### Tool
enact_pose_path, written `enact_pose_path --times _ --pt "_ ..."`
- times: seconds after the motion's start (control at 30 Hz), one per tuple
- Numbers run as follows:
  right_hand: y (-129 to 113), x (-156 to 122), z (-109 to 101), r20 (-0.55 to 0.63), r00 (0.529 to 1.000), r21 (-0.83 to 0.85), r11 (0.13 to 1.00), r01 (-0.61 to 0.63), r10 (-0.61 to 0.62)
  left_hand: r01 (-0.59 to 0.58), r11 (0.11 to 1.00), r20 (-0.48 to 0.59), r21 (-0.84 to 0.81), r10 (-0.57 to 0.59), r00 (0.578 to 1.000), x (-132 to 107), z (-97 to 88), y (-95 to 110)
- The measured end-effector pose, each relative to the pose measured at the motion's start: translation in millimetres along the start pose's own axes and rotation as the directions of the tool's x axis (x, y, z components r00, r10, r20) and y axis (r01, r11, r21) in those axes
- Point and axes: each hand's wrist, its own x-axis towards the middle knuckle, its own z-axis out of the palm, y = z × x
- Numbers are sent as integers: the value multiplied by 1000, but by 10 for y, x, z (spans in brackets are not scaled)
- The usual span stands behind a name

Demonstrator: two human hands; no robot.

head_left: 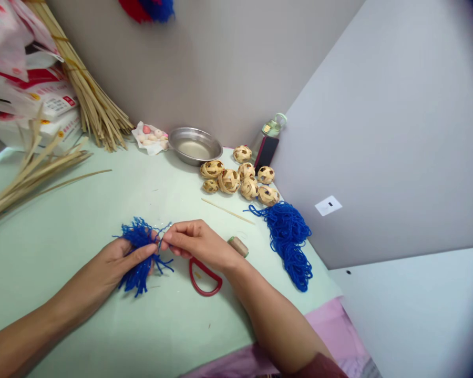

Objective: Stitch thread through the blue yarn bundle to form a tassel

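Note:
A bundle of short blue yarn strands [136,236] lies on the pale green table [82,210], and my left hand [118,262] is closed around its middle. Just to the right, my right hand [193,241] pinches a thin thread at the bundle's waist, fingers pressed together. Under my right wrist lie red-handled scissors [205,281]. A small spool of tan thread [238,245] rests beside that wrist.
A heap of blue yarn [289,239] lies at the right edge. Several woven bamboo balls [240,181] sit near a metal bowl [195,144]. A thin stick [226,210], bamboo strips [35,168] and boxes [31,100] fill the left back. Grey walls close the corner.

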Motion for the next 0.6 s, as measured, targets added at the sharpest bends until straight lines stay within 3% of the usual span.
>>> enact_pose_path --times 0.13,0.27,0.4,0.47,0.53,0.6 --pt "22 18 76 -37 999 153 988 -23 29 -23 996 95 86 14 995 18 0 -52" --pt "47 53 115 -123 992 222 975 27 0 -28 996 190 82 12 982 -41 36 56" --pt "-37 37 78 -369 926 114 985 126 -76 23 1000 144 0 -23 989 -101 61 157" --pt "-142 -29 81 -425 896 46 985 164 -129 49 997 116 -68 -41 992 -108 60 169" --pt "-269 -148 127 -356 919 13 982 187 -170 53 991 98 -123 -41 994 -102 53 164" --pt "-377 -313 216 -141 972 -30 982 187 -189 18 988 53 -153 -9 999 -92 40 151"
